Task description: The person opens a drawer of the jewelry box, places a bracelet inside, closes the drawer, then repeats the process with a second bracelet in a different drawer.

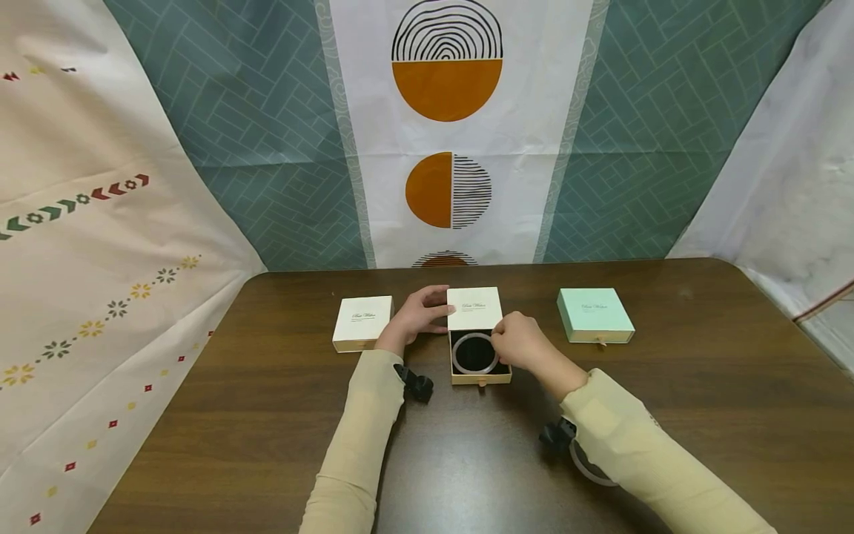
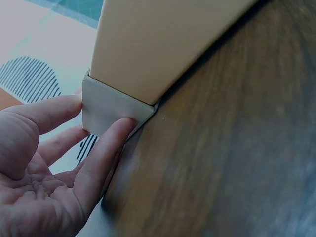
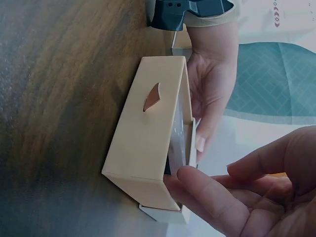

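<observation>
Ring [image 1: 474,372] is in the drawer [image 1: 467,379] of the mid. box [image 1: 474,306], lying on black stuff. From way over here I see that drawer sticking part way out of its white cover, toward the person, w/ a small brown tab [image 3: 153,98] on its front.

The left hand [image 1: 416,319] has its fingers clamped on the white cover, at its left side, thumb up on top. The right hand [image 1: 523,343] is at the drawer's right side w/ its fingers bent, tips by the ring's edge. In the R wrist cam I see one finger dip into the drawer, but I can't tell if they pinch the ring or just touch it.

A 2nd ring [image 1: 584,470] lies on the brown desk [image 1: 267,423], part hid by the R sleeve [image 1: 654,449]. A white box [image 1: 363,317] sits to the left, near the left hand, and a green box [image 1: 596,311] sits off to the right. Both look closed. Each wrist has a black strap thing on it, e.g. the L one [image 1: 416,386].
</observation>
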`<action>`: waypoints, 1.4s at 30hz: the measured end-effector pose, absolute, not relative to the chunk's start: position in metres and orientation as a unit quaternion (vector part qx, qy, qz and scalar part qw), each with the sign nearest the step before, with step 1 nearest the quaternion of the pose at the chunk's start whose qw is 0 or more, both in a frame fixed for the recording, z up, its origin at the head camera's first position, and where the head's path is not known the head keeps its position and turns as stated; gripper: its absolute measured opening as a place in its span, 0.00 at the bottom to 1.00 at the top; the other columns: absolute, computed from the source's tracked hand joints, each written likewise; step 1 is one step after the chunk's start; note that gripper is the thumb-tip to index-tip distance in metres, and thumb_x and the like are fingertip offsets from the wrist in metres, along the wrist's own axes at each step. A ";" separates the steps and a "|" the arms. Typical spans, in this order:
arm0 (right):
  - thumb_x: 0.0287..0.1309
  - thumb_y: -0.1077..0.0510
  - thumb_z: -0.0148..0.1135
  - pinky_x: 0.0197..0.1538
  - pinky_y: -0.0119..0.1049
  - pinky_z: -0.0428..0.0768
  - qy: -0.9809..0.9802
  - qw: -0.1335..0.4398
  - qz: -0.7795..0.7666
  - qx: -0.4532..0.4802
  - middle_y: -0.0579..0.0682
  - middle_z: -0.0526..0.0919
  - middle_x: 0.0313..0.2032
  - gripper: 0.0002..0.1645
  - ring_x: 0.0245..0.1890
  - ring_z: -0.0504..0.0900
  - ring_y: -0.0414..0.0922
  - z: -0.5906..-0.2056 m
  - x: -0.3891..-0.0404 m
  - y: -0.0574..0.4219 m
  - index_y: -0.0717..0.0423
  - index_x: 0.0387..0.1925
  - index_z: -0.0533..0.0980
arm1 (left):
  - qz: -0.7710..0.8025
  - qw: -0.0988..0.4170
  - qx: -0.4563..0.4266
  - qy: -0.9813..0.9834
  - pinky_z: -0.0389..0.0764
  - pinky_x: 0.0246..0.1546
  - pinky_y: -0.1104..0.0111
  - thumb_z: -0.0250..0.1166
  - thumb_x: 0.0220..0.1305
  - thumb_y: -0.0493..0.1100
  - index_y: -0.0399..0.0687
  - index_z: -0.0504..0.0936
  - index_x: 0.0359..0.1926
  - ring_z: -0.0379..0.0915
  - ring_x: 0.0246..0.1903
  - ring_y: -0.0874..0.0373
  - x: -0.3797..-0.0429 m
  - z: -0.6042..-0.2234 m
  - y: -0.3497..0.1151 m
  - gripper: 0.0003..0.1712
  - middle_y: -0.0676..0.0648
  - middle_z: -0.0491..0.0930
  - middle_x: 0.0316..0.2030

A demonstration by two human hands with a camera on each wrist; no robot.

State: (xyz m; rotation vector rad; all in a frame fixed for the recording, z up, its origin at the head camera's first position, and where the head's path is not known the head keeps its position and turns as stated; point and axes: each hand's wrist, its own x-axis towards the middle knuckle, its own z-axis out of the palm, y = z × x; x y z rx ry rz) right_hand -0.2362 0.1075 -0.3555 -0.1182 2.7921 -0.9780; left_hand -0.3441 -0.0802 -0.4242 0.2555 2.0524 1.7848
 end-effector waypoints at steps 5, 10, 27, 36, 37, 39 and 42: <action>0.58 0.67 0.44 0.19 0.29 0.61 0.942 0.066 -0.325 -0.047 0.46 0.71 0.09 0.25 0.12 0.66 0.40 -0.352 -0.233 0.109 0.53 0.07 0.67 | 0.638 0.204 0.093 0.737 0.84 0.42 0.57 0.61 0.65 0.37 0.46 0.60 0.70 0.68 0.60 0.42 -0.344 -0.423 -0.080 0.34 0.36 0.64 0.65; 0.60 0.66 0.43 0.19 0.29 0.64 0.935 0.060 -0.348 -0.038 0.48 0.74 0.11 0.25 0.13 0.68 0.39 -0.351 -0.233 0.111 0.53 0.08 0.68 | 0.637 0.203 0.092 0.738 0.84 0.43 0.57 0.61 0.65 0.37 0.46 0.61 0.70 0.67 0.60 0.42 -0.344 -0.422 -0.081 0.34 0.37 0.64 0.65; 0.66 0.56 0.54 0.39 0.37 0.85 0.750 0.168 -0.639 0.025 0.68 0.83 0.43 0.28 0.31 0.86 0.43 -0.355 -0.232 0.126 0.79 0.55 0.68 | 0.635 0.199 0.090 0.741 0.84 0.42 0.57 0.61 0.65 0.37 0.46 0.60 0.70 0.68 0.59 0.41 -0.344 -0.424 -0.080 0.34 0.36 0.64 0.65; 0.68 0.55 0.51 0.45 0.37 0.84 0.673 0.221 -0.705 0.032 0.59 0.84 0.42 0.31 0.35 0.85 0.41 -0.365 -0.223 0.130 0.77 0.60 0.62 | 0.639 0.205 0.088 0.736 0.84 0.42 0.57 0.61 0.65 0.37 0.46 0.61 0.70 0.67 0.61 0.42 -0.345 -0.426 -0.081 0.34 0.37 0.64 0.65; 0.68 0.56 0.52 0.45 0.37 0.84 0.668 0.224 -0.709 0.036 0.57 0.84 0.42 0.30 0.35 0.85 0.42 -0.366 -0.221 0.131 0.77 0.60 0.62 | 0.639 0.205 0.088 0.736 0.84 0.42 0.57 0.61 0.65 0.37 0.46 0.61 0.70 0.67 0.61 0.42 -0.345 -0.426 -0.080 0.34 0.37 0.64 0.65; 0.67 0.56 0.52 0.45 0.37 0.84 0.659 0.229 -0.715 0.040 0.55 0.84 0.39 0.29 0.35 0.85 0.42 -0.369 -0.218 0.131 0.77 0.59 0.63 | 0.638 0.206 0.089 0.737 0.84 0.42 0.57 0.61 0.65 0.37 0.46 0.61 0.70 0.67 0.60 0.42 -0.345 -0.426 -0.081 0.34 0.37 0.64 0.65; 0.66 0.58 0.52 0.44 0.37 0.84 0.651 0.238 -0.718 0.054 0.51 0.85 0.35 0.28 0.33 0.85 0.42 -0.372 -0.212 0.131 0.77 0.58 0.64 | 0.638 0.205 0.091 0.737 0.84 0.42 0.57 0.61 0.65 0.37 0.46 0.61 0.70 0.68 0.60 0.41 -0.345 -0.426 -0.081 0.34 0.36 0.64 0.65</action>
